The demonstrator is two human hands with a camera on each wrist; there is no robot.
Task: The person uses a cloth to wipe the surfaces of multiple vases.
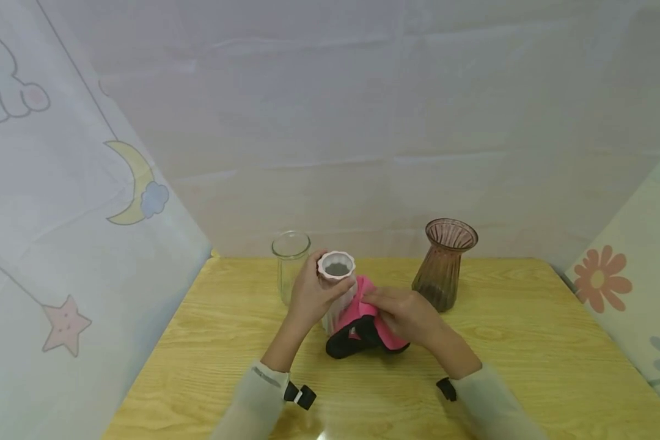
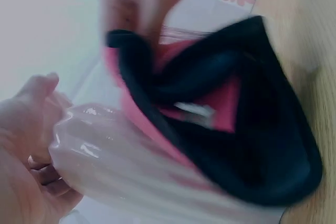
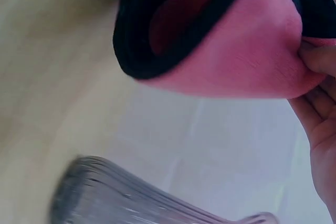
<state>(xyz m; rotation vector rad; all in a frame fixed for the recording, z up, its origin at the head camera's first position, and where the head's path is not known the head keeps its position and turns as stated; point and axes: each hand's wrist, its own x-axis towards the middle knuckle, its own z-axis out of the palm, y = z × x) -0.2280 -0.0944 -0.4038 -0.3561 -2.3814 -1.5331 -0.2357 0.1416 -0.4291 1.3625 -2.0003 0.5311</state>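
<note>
Head: left hand [image 1: 310,292] grips the pale vase [image 1: 337,307] just below its rim. Right hand [image 1: 409,315] pinches the pink cloth [image 1: 362,307] against the pale vase's right side. Clear jar [image 1: 291,245] just left of the pale vase; brown vase [image 1: 444,269] to its right, apart.

Left wrist: pink cloth, dark-edged, lies along the pale vase.

Right wrist: pink cloth folded between thumb and fingers.

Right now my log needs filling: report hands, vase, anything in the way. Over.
Left hand gripping pale vase below the rim. Right hand pinching pink cloth at its side. Glass jar and brown vase stand nearby; neither appears in the way.
</note>
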